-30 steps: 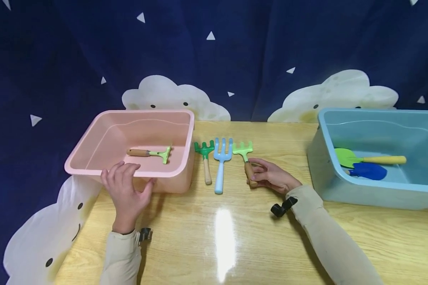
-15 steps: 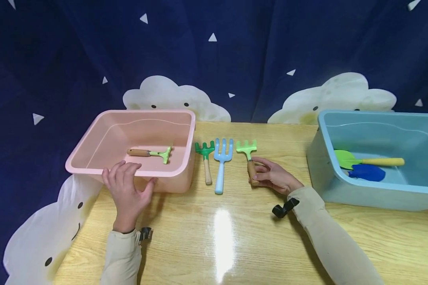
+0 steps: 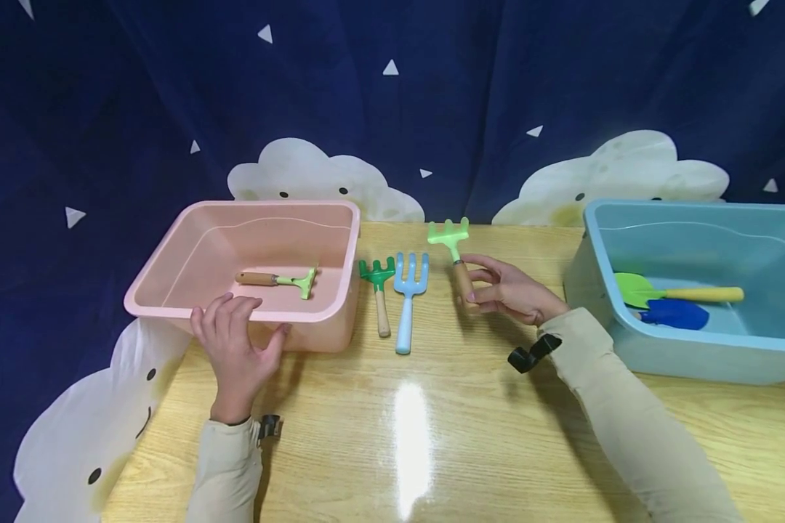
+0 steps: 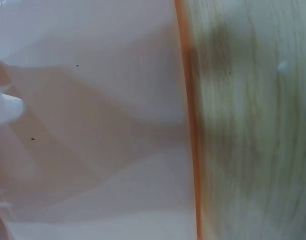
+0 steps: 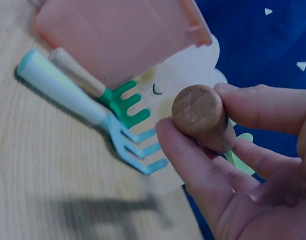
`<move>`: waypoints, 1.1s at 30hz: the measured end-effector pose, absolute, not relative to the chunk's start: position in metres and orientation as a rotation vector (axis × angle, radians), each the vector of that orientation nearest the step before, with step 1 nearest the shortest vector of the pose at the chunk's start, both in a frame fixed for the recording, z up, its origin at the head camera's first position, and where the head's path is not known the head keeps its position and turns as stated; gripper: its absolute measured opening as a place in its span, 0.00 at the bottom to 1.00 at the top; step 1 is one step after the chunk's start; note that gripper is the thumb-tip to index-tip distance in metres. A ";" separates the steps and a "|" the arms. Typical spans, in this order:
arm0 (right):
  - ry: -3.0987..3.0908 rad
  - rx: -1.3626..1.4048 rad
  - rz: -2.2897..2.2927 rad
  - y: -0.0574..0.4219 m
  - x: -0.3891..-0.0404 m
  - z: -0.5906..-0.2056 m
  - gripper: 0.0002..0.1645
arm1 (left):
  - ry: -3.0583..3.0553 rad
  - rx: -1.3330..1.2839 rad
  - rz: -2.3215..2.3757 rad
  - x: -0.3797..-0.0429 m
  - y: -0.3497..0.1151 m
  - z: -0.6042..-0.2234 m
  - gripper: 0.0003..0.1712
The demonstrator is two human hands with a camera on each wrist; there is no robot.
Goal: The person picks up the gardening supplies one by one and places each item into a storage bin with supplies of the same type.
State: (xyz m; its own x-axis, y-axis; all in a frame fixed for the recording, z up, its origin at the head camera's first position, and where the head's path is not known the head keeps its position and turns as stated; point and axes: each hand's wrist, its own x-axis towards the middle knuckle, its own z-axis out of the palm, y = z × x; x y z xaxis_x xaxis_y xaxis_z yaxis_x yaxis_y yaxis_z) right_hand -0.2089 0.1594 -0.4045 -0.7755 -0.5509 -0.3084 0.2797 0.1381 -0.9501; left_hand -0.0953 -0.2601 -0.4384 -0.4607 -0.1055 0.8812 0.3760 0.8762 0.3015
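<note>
My right hand (image 3: 517, 294) pinches the wooden handle of a light green hand rake (image 3: 461, 272), held above the table with its tines pointing away. The right wrist view shows the round handle end (image 5: 197, 111) between thumb and fingers. My left hand (image 3: 238, 356) grips the near rim of a pink bin (image 3: 307, 330), fingers hooked over the rim and thumb on the outer wall. Inside that bin lies another small light green rake (image 3: 278, 281) with a wooden handle. A dark green hand rake (image 3: 379, 294) and a light blue hand fork (image 3: 408, 301) lie side by side on the table.
A blue bin (image 3: 693, 359) stands at the right. In it lie a green shovel with a yellow handle (image 3: 700, 293) and a blue shovel (image 3: 677, 314). A dark blue curtain (image 3: 458, 109) with clouds hangs behind the wooden table (image 3: 340, 436).
My right hand has lifted the light green hand rake off the table and moved it away from me, toward the curtain. The left hand has stayed at the pink bin's rim.
</note>
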 end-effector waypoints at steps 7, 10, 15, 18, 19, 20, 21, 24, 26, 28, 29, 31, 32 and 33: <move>1.807 -0.302 -1.700 0.155 -0.207 -0.383 0.50 | -1.974 -0.189 -0.570 -0.096 -0.261 -0.439 0.30; 1.843 -0.323 -1.675 0.153 -0.207 -0.376 0.50 | -1.977 -0.189 -0.569 -0.096 -0.261 -0.438 0.30; 1.905 -0.369 -1.639 0.142 -0.215 -0.361 0.50 | -1.970 -0.193 -0.572 -0.095 -0.261 -0.438 0.30; 1.946 -0.386 -1.604 0.135 -0.220 -0.349 0.49 | -1.968 -0.194 -0.575 -0.096 -0.261 -0.438 0.30; 1.965 -0.397 -1.587 0.132 -0.221 -0.345 0.49 | -1.972 -0.194 -0.575 -0.096 -0.261 -0.438 0.30; 1.983 -0.406 -1.572 0.130 -0.222 -0.341 0.49 | -1.975 -0.195 -0.575 -0.096 -0.261 -0.438 0.30; 2.006 -0.428 -1.554 0.127 -0.223 -0.337 0.49 | -1.977 -0.195 -0.576 -0.096 -0.261 -0.438 0.30; 2.052 -0.524 -1.512 0.119 -0.225 -0.328 0.50 | -1.982 -0.195 -0.578 -0.095 -0.261 -0.438 0.30; 2.075 -0.597 -1.484 0.114 -0.227 -0.324 0.50 | -1.980 -0.196 -0.580 -0.095 -0.261 -0.438 0.30; 2.089 -0.649 -1.449 0.109 -0.228 -0.320 0.50 | -1.979 -0.198 -0.580 -0.095 -0.260 -0.438 0.30; 2.094 -0.662 -1.434 0.107 -0.228 -0.317 0.49 | -1.978 -0.198 -0.578 -0.096 -0.260 -0.438 0.30; 2.100 -0.695 -1.403 0.100 -0.229 -0.312 0.48 | -1.976 -0.201 -0.574 -0.096 -0.260 -0.438 0.31; 2.098 -0.710 -1.395 0.097 -0.229 -0.308 0.48 | -1.973 -0.202 -0.574 -0.096 -0.260 -0.438 0.31; 2.093 -0.717 -1.392 0.093 -0.229 -0.304 0.47 | -1.969 -0.203 -0.574 -0.096 -0.260 -0.437 0.31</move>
